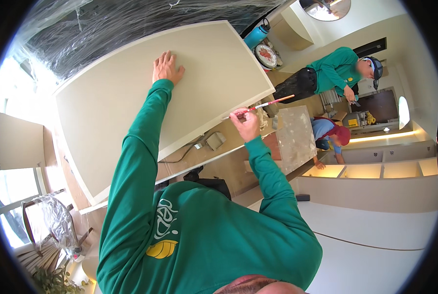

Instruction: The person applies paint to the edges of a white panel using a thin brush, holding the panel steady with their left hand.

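A large beige panel [204, 63] with pale edges lies in front of me on a work surface. My left hand [167, 68] rests palm down on its upper middle, fingers stretched out and holding nothing. Close to the panel's near right edge, my right hand [246, 124] pinches a slim paintbrush [274, 102] with a red and white handle. The handle points up and to the right, while the other end reaches toward the panel's edge. Whether that tip touches the edge I cannot tell.
Crumpled clear plastic sheeting [131, 36] covers the area behind the panel. A blue bottle [256, 34] and a round tin [266, 56] stand beyond its right corner. At right are a standing co-worker [334, 71], a second person in a red cap [329, 132], and lit open cabinets [371, 170].
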A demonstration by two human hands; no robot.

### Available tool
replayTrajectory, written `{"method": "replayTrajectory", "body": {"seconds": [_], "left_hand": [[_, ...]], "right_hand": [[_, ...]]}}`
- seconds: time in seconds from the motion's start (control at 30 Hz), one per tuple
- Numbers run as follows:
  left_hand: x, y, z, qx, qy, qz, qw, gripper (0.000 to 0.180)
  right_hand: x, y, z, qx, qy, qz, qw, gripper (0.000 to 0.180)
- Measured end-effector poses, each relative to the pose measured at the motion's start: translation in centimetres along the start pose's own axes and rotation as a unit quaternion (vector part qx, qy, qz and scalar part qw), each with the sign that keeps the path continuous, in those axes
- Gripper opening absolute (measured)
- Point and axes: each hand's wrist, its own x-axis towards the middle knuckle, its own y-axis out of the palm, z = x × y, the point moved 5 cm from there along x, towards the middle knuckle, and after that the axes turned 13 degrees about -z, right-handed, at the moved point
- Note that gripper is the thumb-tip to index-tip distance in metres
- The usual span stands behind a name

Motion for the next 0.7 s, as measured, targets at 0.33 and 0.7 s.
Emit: {"method": "replayTrajectory", "body": {"seconds": [0.33, 0.7], "left_hand": [[0.0, 0.3, 0.5, 0.000, -0.007, 0.020, 1.000, 0.061], [-0.2, 0.3, -0.2, 0.028, 0.011, 0.010, 1.000, 0.059]], "right_hand": [[-1.3, 0.0, 2.7, 0.056, -0.010, -0.041, 0.998, 0.011], [-14.5, 0.4, -17.1, 0.096, 0.224, -0.132, 0.961, 0.012]]}}
